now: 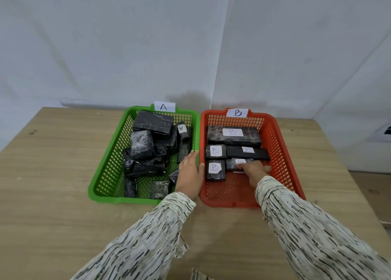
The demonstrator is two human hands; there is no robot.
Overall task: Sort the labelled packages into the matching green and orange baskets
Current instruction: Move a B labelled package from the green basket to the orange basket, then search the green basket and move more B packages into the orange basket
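Note:
A green basket (pixel 105 174) tagged A holds several black wrapped packages; one small package (pixel 182 129) shows an A label. Beside it on the right, an orange basket (pixel 283 152) tagged B holds several black packages with B labels, the largest (pixel 233 134) at the back. My left hand (pixel 190 174) rests flat over the two baskets' adjoining rims, fingers apart, holding nothing. My right hand (pixel 255 170) reaches into the orange basket with its fingers on a small B package (pixel 234 163); the hand hides part of that package.
Both baskets stand side by side on a wooden table (pixel 53 163) against a white wall. Bare tabletop lies left of the green basket, right of the orange one, and in front under my sleeves.

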